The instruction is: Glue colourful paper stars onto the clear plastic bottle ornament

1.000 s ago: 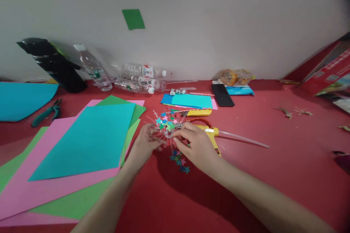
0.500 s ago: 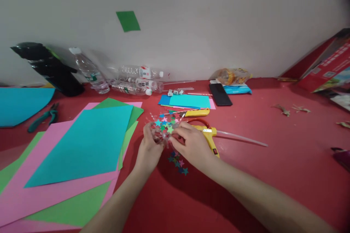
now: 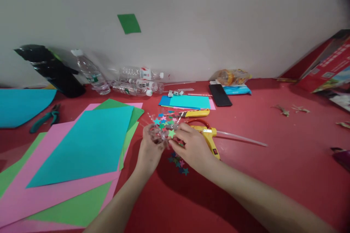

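Note:
My left hand (image 3: 151, 145) is closed around a clear plastic piece (image 3: 163, 135) with splayed strips, perhaps part of a cut bottle; its full shape is hidden. Small paper stars (image 3: 162, 121) in blue, pink, red and green cover its upper side. At its right edge, my right hand (image 3: 193, 147) pinches a light green star (image 3: 171, 133) between thumb and fingers. On the table below lie several loose stars (image 3: 179, 164). Just right of my right hand rests a yellow glue gun (image 3: 210, 140) with a clear glue stick (image 3: 242, 138) in its back.
A yellow utility knife (image 3: 197, 113) lies beyond my hands, before small coloured papers (image 3: 190, 101) and a black phone (image 3: 220, 95). Large coloured sheets (image 3: 84, 145) and pliers (image 3: 46, 118) are at left. Plastic bottles (image 3: 133, 88) and a black flask (image 3: 51, 71) line the white partition (image 3: 191, 25).
The light green star between my right fingers has shifted slightly down and right, a little away from the other stars. My left hand keeps its hold on the plastic piece. The view tilts slightly.

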`<state>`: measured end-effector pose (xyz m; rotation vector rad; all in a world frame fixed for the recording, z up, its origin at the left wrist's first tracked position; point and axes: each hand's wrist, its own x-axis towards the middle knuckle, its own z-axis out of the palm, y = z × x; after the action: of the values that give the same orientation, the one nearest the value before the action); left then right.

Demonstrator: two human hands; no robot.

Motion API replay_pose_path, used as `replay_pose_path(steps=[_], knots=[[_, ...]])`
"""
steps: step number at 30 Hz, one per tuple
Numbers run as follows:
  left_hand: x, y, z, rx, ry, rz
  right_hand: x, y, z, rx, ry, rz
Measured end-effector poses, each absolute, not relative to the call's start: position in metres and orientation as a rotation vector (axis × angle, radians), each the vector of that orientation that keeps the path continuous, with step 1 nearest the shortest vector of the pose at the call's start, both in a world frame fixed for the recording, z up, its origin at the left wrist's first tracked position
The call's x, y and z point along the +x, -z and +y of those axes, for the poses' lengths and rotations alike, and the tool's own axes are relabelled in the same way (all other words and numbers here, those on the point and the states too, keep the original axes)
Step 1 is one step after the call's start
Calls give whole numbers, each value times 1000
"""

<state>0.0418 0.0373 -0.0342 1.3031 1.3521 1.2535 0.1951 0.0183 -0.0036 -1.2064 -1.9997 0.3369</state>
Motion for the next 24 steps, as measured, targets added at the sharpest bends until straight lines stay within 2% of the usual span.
replay_pose_path(steps=[11,20,24], knots=[[45,8,24,982,-1353,1225,196,-14,3,-1041,-182,-2100],[43,7,25,1159,-1309,1288,195,-14,3,-1065,-263,-2084],[42,14,23,1249,-1333,1311,197,-16,2,-1061,-168,-2080]])
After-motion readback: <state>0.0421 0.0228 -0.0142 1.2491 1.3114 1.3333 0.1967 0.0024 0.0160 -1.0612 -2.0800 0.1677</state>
